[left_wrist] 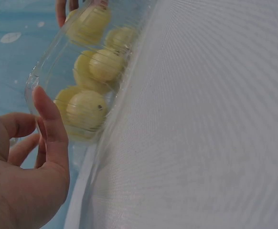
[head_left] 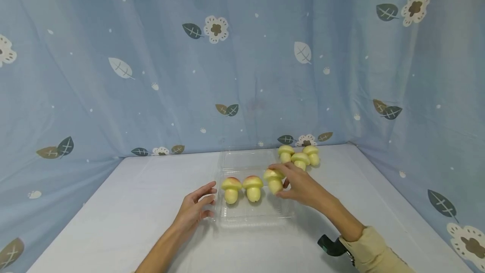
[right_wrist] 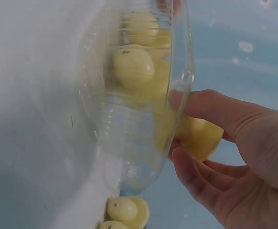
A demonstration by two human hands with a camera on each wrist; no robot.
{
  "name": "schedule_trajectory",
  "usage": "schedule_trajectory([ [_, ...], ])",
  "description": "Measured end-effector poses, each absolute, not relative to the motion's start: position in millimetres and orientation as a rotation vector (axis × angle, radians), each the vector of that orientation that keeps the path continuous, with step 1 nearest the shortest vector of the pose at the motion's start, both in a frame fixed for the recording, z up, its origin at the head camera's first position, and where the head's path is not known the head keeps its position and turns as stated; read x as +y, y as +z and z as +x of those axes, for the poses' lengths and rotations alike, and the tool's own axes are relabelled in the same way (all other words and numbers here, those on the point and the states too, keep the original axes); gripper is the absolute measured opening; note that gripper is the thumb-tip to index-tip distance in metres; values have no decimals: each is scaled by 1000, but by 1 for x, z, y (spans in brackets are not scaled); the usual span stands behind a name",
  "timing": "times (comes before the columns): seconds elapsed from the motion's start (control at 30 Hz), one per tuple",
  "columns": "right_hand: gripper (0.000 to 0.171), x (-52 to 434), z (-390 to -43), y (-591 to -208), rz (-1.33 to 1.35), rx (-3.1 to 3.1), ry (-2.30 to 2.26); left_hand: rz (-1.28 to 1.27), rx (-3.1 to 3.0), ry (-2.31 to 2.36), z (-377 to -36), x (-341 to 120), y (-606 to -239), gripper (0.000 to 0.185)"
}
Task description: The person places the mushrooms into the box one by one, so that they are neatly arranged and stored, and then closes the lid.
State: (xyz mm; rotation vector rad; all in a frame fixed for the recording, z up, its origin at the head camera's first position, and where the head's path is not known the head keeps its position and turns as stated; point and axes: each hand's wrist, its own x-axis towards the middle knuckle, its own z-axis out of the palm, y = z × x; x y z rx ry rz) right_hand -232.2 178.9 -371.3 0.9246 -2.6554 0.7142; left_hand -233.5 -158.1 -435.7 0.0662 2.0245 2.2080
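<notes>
1. Left hand (head_left: 195,210) lies on the white table (head_left: 125,210), fingers loosely straight, tips touching the near-left edge of the clear plastic tray (head_left: 250,218). It steadies the tray and grips nothing.
2. Right hand (head_left: 301,186) comes in from the right, fingers and thumb curled round a yellow mushroom (head_left: 273,180) at the tray's right side. The wrist view shows this mushroom right at the rim; whether it already sits on the tray floor I cannot tell.
3. Two more mushrooms (head_left: 242,188) stand upright in the tray, side by side, just left of the held one.
4. Beyond the tray, three loose mushrooms (head_left: 299,156) sit in a tight cluster on the table near the back curtain (head_left: 242,75).
5. Risks, as judged: the tray looks thin and light, so a push from the right hand could slide it if the left fingertips ease off. The held mushroom, set down off-centre, may topple or knock its neighbour over. The rear cluster is tightly packed, so picking one could roll the others.
</notes>
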Motion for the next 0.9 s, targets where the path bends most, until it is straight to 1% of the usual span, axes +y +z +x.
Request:
schedule_trajectory([
  [0.13,70,175,-233,-372,906,-2691,704,84,2026,2205,-233,-158,-436,53],
  [0.3,69,172,-232,-373,859,-2748,704,74,2016,2210,-233,-158,-436,52],
  [0.5,70,170,-233,-376,807,-2756,608,81,2009,2212,-232,-157,-435,53],
  [0.9,71,171,-235,-379,796,-2726,588,95,1982,2230,-232,-157,-435,52],
])
